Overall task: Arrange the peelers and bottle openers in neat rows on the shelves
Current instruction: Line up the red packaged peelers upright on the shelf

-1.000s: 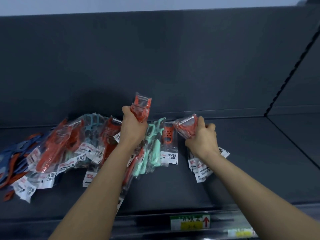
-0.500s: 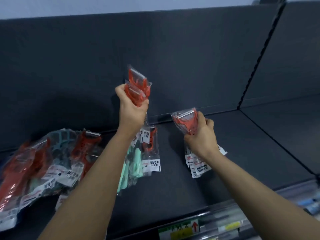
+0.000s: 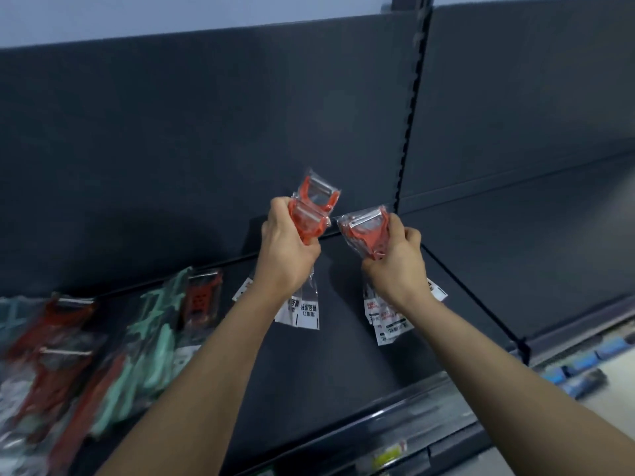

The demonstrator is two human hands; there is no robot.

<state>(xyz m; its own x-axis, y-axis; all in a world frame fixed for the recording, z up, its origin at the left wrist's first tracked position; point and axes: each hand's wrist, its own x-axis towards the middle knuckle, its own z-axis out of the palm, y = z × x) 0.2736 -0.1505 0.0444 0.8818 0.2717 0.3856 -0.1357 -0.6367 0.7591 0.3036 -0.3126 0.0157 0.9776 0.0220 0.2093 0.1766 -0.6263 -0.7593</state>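
Note:
My left hand [image 3: 287,250] grips a small bunch of red peelers [image 3: 311,209] in clear bags, held upright above the dark shelf [image 3: 343,365]. Their white labels hang below my wrist. My right hand [image 3: 395,259] grips a second bunch of bagged red peelers [image 3: 366,231], just right of the first and nearly touching it. A loose pile of bagged red and mint-green peelers and openers [image 3: 103,355] lies on the shelf at the left, blurred.
The dark back panel [image 3: 206,132] rises behind the shelf. A slotted upright [image 3: 409,132] divides it from the neighbouring bay [image 3: 532,252] on the right. A price rail [image 3: 395,451] runs along the front edge. Blue items [image 3: 584,365] lie lower right.
Both hands have lifted and moved right with their bunches, coming closer together. The view has swung right, so the pile sits further left.

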